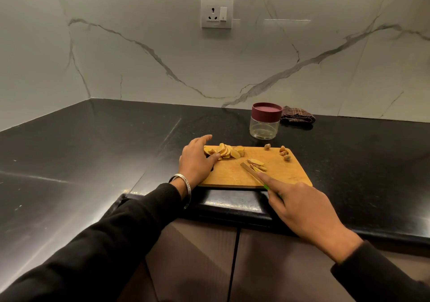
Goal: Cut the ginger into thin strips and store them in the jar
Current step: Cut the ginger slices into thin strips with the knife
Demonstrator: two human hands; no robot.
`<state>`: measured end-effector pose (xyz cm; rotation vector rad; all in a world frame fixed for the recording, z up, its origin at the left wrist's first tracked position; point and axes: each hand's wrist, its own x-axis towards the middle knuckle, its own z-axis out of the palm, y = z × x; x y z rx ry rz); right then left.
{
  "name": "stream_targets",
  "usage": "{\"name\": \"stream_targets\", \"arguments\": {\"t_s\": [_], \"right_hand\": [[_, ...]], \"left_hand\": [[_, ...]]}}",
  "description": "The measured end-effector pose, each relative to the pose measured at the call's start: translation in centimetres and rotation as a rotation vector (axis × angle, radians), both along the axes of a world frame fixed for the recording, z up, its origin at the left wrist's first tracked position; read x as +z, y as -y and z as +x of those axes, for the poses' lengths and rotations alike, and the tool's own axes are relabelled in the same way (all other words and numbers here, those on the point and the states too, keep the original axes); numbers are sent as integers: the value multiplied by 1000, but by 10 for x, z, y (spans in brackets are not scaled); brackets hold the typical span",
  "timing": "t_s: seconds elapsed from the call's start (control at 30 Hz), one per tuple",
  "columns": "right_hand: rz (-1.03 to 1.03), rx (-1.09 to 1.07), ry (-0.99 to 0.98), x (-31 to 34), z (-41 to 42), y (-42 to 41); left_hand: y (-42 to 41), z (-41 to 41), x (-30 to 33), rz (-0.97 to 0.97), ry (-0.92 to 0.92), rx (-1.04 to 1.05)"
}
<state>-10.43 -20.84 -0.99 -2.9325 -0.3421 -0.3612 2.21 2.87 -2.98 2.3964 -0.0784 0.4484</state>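
Ginger slices (229, 152) lie fanned at the cutting board's (235, 176) far-left corner, touching the left hand's (197, 160) relaxed, straight fingers. A smaller stack (256, 164) sits mid-board against the knife (251, 172), which the right hand (302, 206) grips; the blade's long axis runs diagonally up-left (forefinger along spine). Jar (264, 123) stands beyond, lidded.

A black polished counter (97, 153) runs into a corner under marble-look walls, and a wooden cutting board (235, 176) lies flat on it at its front edge. Behind the board's far right corner stands a clear jar (264, 125) with a maroon lid, upright and apart from the board. Just right of the jar, against the wall, lies a crumpled dark checked cloth (297, 115).
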Motion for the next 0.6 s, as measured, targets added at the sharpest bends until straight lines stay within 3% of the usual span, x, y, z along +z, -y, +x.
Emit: {"name": "stream_targets", "arguments": {"t_s": [0.23, 0.6], "right_hand": [[-4, -4, 7, -1, -1, 0], [4, -17, 15, -3, -1, -2]], "left_hand": [[2, -2, 2, 0, 7, -28], [1, -5, 4, -170, 78, -85]]}}
